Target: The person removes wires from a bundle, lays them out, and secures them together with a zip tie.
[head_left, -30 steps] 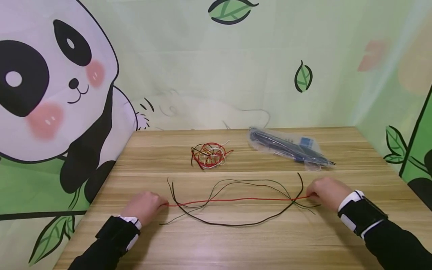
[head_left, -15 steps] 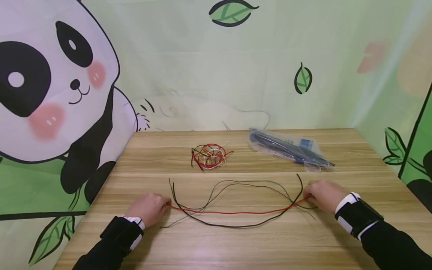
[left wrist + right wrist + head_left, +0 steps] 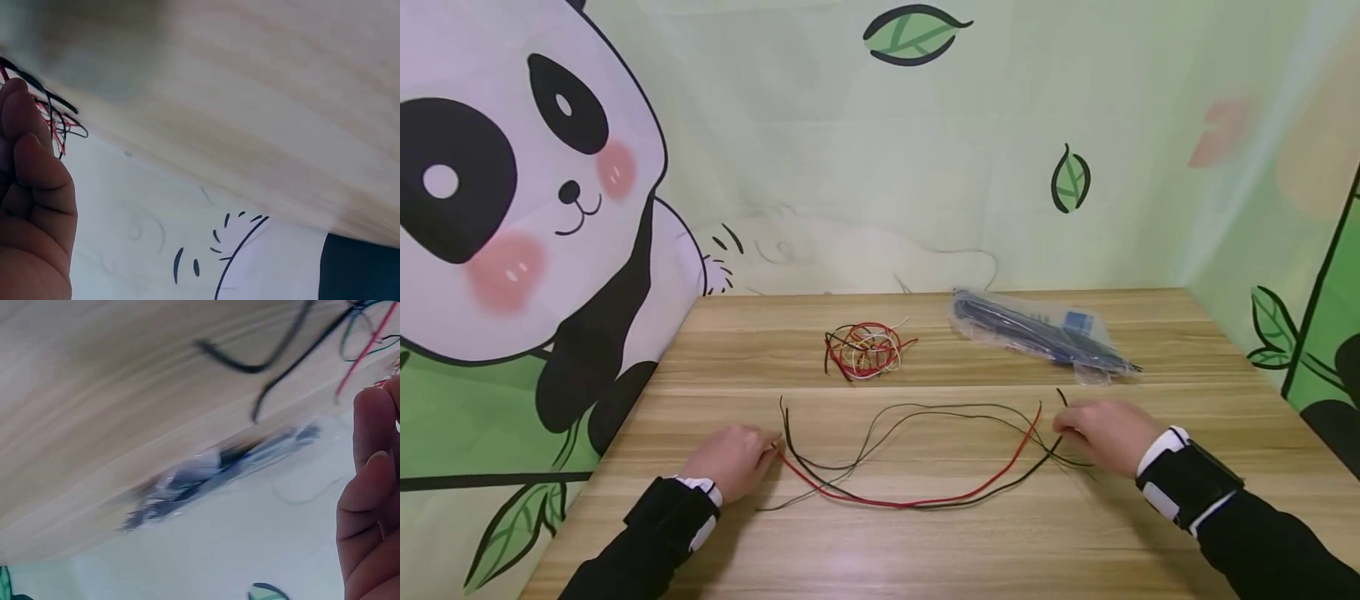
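Head camera: high over the near side, facing forward and down; the widest, most distant view, spanning wooden table (image 3: pixel 880 554), far backdrop (image 3: pixel 820 150), left hand (image 3: pixel 730 460), right hand (image 3: pixel 1108 433). Wrist cameras: close in, rolled over, wood above, backdrop below; left hand at left edge, right hand at right. Head and left wrist share panda print (image 3: pixel 535 192); head and right wrist, plastic bag (image 3: pixel 1037 329).
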A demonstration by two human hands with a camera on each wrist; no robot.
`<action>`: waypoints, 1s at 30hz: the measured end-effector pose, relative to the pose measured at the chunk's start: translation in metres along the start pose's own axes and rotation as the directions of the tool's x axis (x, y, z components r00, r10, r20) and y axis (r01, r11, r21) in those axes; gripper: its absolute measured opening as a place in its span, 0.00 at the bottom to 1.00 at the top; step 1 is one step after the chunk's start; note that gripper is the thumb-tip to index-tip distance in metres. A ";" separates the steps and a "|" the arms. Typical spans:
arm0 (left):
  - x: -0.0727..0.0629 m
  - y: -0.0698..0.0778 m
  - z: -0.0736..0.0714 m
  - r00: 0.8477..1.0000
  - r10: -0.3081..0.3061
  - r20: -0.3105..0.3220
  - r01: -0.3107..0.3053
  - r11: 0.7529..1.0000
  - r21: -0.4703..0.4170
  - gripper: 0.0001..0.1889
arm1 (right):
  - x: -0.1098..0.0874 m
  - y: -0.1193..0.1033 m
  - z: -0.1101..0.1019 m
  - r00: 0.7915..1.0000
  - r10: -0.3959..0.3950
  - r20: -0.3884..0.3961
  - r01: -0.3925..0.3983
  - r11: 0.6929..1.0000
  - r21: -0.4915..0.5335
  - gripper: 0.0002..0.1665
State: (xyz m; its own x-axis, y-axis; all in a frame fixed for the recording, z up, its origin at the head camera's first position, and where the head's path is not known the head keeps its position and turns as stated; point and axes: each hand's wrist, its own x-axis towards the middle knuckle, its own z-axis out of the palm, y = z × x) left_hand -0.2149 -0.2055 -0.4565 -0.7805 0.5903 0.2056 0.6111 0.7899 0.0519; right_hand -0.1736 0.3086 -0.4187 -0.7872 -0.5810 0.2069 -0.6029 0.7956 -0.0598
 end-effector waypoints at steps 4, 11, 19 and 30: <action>0.008 0.005 -0.013 1.000 0.000 -0.006 0.000 1.000 -0.006 0.02 | 0.012 -0.014 -0.008 0.999 -0.036 0.011 0.036 0.999 0.038 0.07; 0.082 0.035 -0.054 1.000 -0.015 -0.002 0.015 0.999 -0.032 0.08 | 0.089 -0.049 -0.016 0.995 0.049 0.082 -0.063 0.980 0.191 0.08; 0.177 0.062 -0.027 0.984 -0.150 0.101 0.157 0.985 -0.067 0.18 | 0.200 -0.077 0.045 0.928 0.360 0.094 -0.371 0.876 0.308 0.22; 0.213 0.067 0.019 0.974 -0.152 0.170 0.161 0.986 -0.037 0.12 | 0.228 -0.073 0.071 0.908 0.400 0.121 -0.412 0.807 0.423 0.16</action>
State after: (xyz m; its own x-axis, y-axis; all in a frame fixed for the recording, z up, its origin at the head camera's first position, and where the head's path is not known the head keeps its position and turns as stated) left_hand -0.3432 -0.0238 -0.4278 -0.8753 0.4829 0.0257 0.4823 0.8677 0.1201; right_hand -0.3186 0.1061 -0.4367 -0.9721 -0.2303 0.0457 -0.2173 0.8089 -0.5463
